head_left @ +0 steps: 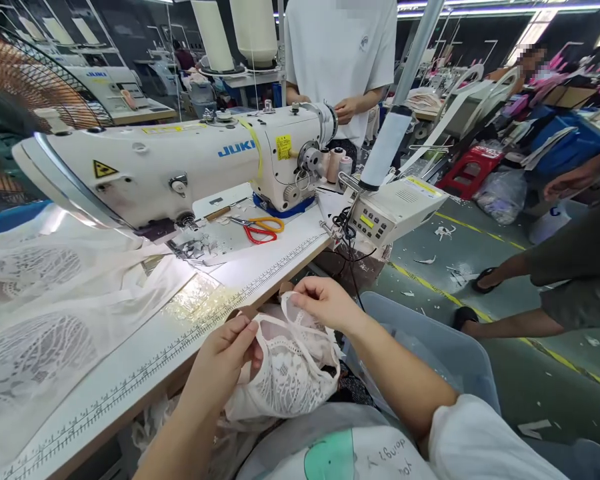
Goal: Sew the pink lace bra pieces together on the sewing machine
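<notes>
At the bottom of the frame, the person wearing the camera is holding a soft white lace garment [293, 383] just in front of the white shirt with a green print [330, 453]. The left hand [230, 343] is pinching one smooth edge, thumb closed against the fingers; the right hand [325, 303] is gripping a narrow looped band at the garment's upper right, its thumb and fingertips closed too. The step in hand appears to be spreading and lining up these edges; handling them further would seem to call for a light, even pull, since the openwork mesh is looking stretchy.

Just beyond the right forearm, a translucent plastic bin [475, 347] is standing on the floor. Across the left and centre, a smooth white tabletop with printed ruler marks [130, 373] is carrying sheer white patterned lace fabric [40, 327], which is lying in loose folds. Farther up, metal scissors with red and orange handles [263, 228] are resting near a glossy, rounded white sewing machine [205, 160]. A boxy pale control unit [405, 207] is sitting right of centre. Behind, a co-worker in a white T-shirt [337, 60] is standing, while tall cream thread cones [254, 30] are rising at upper centre.
</notes>
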The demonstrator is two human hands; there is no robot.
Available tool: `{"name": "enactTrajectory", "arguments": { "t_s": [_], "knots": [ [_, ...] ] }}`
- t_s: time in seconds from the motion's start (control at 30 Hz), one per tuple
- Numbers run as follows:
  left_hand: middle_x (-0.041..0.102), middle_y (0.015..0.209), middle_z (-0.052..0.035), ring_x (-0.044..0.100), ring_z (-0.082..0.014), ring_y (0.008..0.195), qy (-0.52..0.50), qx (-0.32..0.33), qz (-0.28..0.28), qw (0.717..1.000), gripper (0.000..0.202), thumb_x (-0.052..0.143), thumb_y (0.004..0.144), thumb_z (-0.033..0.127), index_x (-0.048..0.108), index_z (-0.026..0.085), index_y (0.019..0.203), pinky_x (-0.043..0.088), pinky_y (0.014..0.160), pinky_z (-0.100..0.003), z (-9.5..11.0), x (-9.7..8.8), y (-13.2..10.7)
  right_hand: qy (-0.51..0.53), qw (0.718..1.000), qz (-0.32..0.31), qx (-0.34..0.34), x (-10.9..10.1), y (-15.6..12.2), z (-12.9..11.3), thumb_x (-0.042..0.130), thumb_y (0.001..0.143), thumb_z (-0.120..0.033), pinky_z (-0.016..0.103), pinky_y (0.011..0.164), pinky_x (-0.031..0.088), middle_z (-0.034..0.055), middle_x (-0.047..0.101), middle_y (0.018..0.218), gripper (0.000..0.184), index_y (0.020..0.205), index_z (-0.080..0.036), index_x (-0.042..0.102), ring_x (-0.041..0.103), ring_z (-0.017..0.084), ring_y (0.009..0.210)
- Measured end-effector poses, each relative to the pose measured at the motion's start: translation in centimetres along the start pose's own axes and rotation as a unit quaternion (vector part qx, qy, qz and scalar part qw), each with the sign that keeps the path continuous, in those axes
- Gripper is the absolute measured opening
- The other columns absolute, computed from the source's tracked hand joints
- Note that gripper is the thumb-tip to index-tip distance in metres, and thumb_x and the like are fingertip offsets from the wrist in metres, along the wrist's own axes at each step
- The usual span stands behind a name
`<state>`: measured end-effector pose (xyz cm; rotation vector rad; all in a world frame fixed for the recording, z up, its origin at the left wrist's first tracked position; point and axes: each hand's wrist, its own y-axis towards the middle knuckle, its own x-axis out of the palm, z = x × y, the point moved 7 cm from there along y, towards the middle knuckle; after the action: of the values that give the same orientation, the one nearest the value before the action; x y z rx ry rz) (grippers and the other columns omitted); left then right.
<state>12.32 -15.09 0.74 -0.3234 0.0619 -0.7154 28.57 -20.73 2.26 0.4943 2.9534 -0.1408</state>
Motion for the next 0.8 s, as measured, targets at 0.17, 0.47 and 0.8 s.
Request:
{"name": "enactTrajectory", "arguments": {
  "t_s": [0.17,0.47,0.8],
  "knots": [
    [0.057,0.05,-0.0017,0.051,-0.011,0.049,-0.021,-0.003,0.001,1.0,0.051,0.083,0.048,0.059,0.057,0.015,0.052,0.044,0.047,-0.02,0.8,0.9,0.9,-0.001,0.999,-0.022,-0.028,-0.8,-0.5,-1.1,0.062,0.079,-0.026,0.021,0.051,0.029,-0.0056,0.046,0.058,0.015,0.072,-0.014,0.059,0.036,0.008,0.054],
    [0.058,0.056,0.0017,0.052,-0.0098,0.053,-0.053,0.014,-0.017,0.998,0.043,0.089,0.047,0.046,0.062,0.017,0.064,0.045,0.05,-0.018,2.8,2.2,1.0,-0.056,0.997,0.023,-0.055,-1.0,-0.5,-2.1,0.062,0.082,-0.019,0.022,0.059,0.035,-0.0033,0.053,0.065,0.008,0.078,-0.012,0.065,0.044,0.009,0.061],
    [0.061,0.06,0.0001,0.054,-0.0122,0.052,-0.042,-0.002,-0.062,0.997,0.044,0.09,0.047,0.044,0.067,0.017,0.074,0.048,0.051,-0.021,3.4,3.1,1.1,0.305,0.935,-0.18,-0.026,0.3,0.1,-0.6,0.082,0.064,-0.044,0.022,0.061,0.043,-0.0021,0.057,0.071,0.039,0.076,-0.013,0.061,0.053,0.009,0.064]
  ]
}}
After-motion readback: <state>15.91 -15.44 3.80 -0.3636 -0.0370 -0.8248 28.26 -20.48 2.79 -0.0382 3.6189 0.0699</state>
